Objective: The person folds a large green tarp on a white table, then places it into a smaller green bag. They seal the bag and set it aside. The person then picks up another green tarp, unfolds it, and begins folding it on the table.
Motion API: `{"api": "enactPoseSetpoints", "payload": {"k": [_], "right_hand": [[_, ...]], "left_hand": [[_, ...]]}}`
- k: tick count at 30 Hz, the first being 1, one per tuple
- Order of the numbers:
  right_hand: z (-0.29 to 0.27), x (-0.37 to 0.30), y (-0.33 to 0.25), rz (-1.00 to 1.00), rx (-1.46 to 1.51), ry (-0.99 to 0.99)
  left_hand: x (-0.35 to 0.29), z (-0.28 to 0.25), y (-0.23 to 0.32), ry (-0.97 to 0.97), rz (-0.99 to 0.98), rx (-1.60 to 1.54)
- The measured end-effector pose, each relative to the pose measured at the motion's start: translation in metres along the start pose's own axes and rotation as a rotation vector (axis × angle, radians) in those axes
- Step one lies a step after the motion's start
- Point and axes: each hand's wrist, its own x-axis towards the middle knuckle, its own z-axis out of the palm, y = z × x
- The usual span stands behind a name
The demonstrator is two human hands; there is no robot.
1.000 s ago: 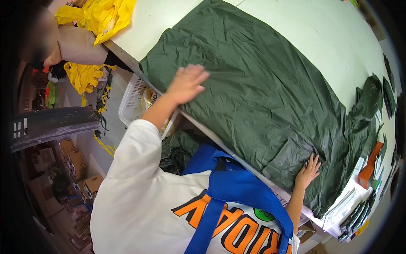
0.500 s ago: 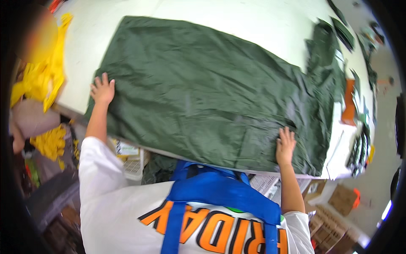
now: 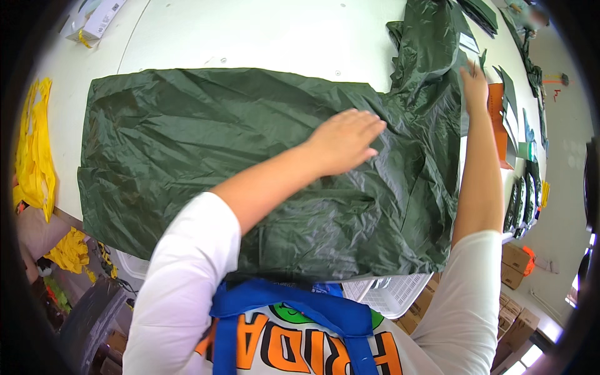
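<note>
The garment [image 3: 187,137] lies on the table [image 3: 269,37]. A box [image 3: 100,22] sits far left, a bag [image 3: 34,150] nearer; below the near edge is a basket [image 3: 405,295].

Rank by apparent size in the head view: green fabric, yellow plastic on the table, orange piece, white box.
1. Green fabric
2. Yellow plastic
Orange piece and white box: too alike to rank; the box is cut off.

the big dark green cloth [image 3: 262,125] is thin, shiny and full of wrinkles. it lies spread out on the white table [image 3: 187,37]. its wide, flatter end points to 9 o'clock. a skinny, bunched-up part pokes out toward 1 o'clock, all crumpled.
</note>
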Motion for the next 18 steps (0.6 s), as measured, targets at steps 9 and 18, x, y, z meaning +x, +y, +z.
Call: {"api": "enactPoseSetpoints", "payload": {"k": [9, 18], "right_hand": [[0.024, 0.063, 0.002, 0.579, 0.967, -0.103], [-0.052, -0.036, 0.004, 0.469, 1.223, 0.059]], "left_hand": [[0.03, 0.062, -0.005, -0.03, -0.162, 0.152], [0.114, 0.035, -0.045, -0.05, -0.51, -0.136]]}}
